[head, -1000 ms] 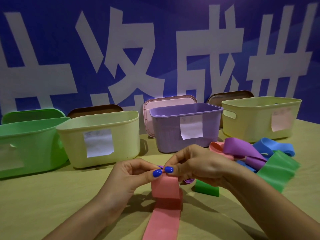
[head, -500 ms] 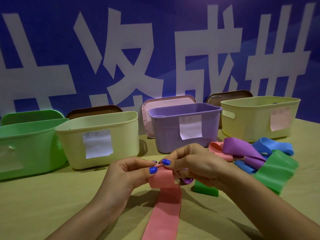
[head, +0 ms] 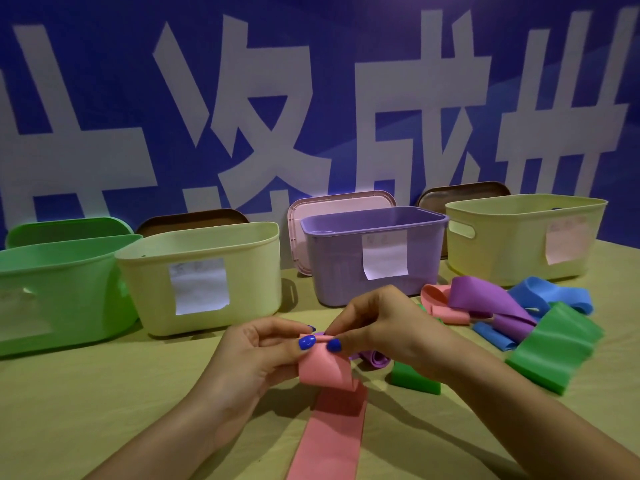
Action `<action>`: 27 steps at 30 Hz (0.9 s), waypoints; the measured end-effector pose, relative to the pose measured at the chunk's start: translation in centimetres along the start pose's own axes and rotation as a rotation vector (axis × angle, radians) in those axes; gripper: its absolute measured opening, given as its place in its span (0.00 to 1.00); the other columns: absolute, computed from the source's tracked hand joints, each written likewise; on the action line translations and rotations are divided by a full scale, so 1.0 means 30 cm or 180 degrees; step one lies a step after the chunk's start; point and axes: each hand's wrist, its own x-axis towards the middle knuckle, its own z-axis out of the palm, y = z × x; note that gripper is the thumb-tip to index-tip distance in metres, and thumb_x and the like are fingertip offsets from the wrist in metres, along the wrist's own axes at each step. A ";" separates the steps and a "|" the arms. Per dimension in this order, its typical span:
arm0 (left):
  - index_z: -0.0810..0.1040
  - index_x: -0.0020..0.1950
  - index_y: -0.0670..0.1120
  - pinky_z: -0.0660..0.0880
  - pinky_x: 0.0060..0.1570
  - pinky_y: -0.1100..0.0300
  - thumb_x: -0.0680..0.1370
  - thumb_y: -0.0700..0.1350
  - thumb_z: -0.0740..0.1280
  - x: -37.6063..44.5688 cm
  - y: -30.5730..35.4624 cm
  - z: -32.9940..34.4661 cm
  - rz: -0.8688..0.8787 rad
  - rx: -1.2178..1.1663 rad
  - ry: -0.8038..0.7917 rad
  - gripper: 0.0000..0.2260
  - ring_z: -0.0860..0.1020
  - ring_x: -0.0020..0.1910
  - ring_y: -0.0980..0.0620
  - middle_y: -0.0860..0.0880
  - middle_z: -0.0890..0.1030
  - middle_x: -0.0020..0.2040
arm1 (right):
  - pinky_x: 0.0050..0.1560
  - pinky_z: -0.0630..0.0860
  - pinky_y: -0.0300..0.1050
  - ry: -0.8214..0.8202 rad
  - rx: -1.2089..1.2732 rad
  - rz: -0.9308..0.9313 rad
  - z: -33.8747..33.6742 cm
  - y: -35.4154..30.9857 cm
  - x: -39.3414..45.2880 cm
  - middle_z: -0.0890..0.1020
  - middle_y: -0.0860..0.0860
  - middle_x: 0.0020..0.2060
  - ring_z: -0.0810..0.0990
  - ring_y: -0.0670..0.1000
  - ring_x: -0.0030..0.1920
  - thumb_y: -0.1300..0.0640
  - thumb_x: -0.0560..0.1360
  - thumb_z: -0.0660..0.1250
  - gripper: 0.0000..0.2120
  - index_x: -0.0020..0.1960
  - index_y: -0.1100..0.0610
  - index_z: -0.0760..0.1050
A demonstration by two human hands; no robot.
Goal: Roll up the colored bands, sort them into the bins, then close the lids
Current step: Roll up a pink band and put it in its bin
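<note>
You pinch the top end of the pink band (head: 327, 420) in both hands, left hand (head: 258, 355) and right hand (head: 384, 323) meeting thumb to thumb above the worktop (head: 86, 403); its tail runs toward you. To your right lies a heap of loose bands (head: 512, 317). Behind stand four open bins: green (head: 59, 289), cream (head: 201, 278), purple (head: 374, 254), yellow (head: 519, 237), lids propped behind.

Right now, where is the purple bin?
In the head view the purple bin stands at the back of the table, right of centre, between two yellow bins, with a pink lid behind it.
</note>
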 end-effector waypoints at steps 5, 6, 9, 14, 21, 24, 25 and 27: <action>0.84 0.34 0.41 0.81 0.38 0.59 0.59 0.35 0.72 -0.007 0.002 0.002 0.0162 0.0152 -0.0076 0.06 0.84 0.40 0.47 0.39 0.84 0.41 | 0.43 0.77 0.48 -0.0029 0.0031 0.0079 0.002 0.001 0.002 0.82 0.51 0.32 0.79 0.47 0.35 0.65 0.69 0.73 0.08 0.35 0.53 0.81; 0.85 0.34 0.41 0.81 0.41 0.58 0.58 0.36 0.72 -0.008 0.003 0.003 0.0228 0.0238 -0.0053 0.06 0.84 0.41 0.46 0.40 0.85 0.41 | 0.42 0.76 0.47 -0.0033 0.0026 0.0102 0.002 0.001 0.004 0.82 0.50 0.31 0.78 0.48 0.35 0.65 0.69 0.73 0.09 0.34 0.53 0.81; 0.85 0.36 0.43 0.79 0.49 0.51 0.59 0.38 0.73 -0.012 0.006 0.004 0.0327 0.0502 -0.0005 0.07 0.83 0.45 0.44 0.41 0.85 0.42 | 0.42 0.76 0.45 -0.0065 0.0005 0.0113 0.000 0.004 0.005 0.82 0.50 0.31 0.78 0.48 0.35 0.65 0.69 0.73 0.09 0.34 0.53 0.80; 0.82 0.46 0.41 0.80 0.46 0.54 0.67 0.30 0.71 -0.012 0.006 -0.002 0.0173 0.0578 0.0015 0.11 0.84 0.43 0.45 0.40 0.85 0.42 | 0.51 0.78 0.55 -0.0184 -0.0089 0.0117 -0.001 0.010 0.010 0.82 0.49 0.31 0.79 0.49 0.37 0.63 0.68 0.74 0.08 0.43 0.52 0.80; 0.83 0.45 0.43 0.75 0.31 0.64 0.69 0.30 0.72 -0.010 -0.013 -0.004 0.0049 0.0820 -0.0022 0.10 0.81 0.33 0.52 0.39 0.84 0.40 | 0.47 0.79 0.45 -0.0274 -0.0208 0.0265 0.008 0.015 0.014 0.81 0.48 0.34 0.79 0.48 0.40 0.63 0.68 0.74 0.07 0.39 0.52 0.81; 0.84 0.40 0.41 0.78 0.33 0.64 0.65 0.32 0.73 -0.009 -0.014 -0.001 0.0030 0.0559 -0.0128 0.06 0.81 0.35 0.51 0.40 0.84 0.39 | 0.44 0.77 0.45 -0.0213 -0.0162 0.0292 0.006 0.017 0.015 0.81 0.49 0.32 0.78 0.49 0.38 0.64 0.68 0.75 0.07 0.37 0.53 0.81; 0.84 0.39 0.40 0.79 0.35 0.63 0.63 0.34 0.74 -0.010 -0.013 0.001 0.0015 0.0420 -0.0180 0.06 0.82 0.37 0.50 0.40 0.84 0.40 | 0.43 0.76 0.46 -0.0205 -0.0148 0.0290 0.005 0.018 0.017 0.81 0.49 0.32 0.78 0.50 0.38 0.64 0.68 0.75 0.07 0.36 0.53 0.81; 0.84 0.38 0.38 0.79 0.34 0.63 0.61 0.34 0.72 -0.011 -0.013 0.008 -0.0023 0.0092 -0.0231 0.07 0.83 0.38 0.49 0.39 0.84 0.41 | 0.43 0.76 0.47 -0.0192 -0.0125 0.0283 0.002 0.020 0.017 0.81 0.49 0.32 0.78 0.50 0.38 0.64 0.68 0.75 0.08 0.35 0.52 0.81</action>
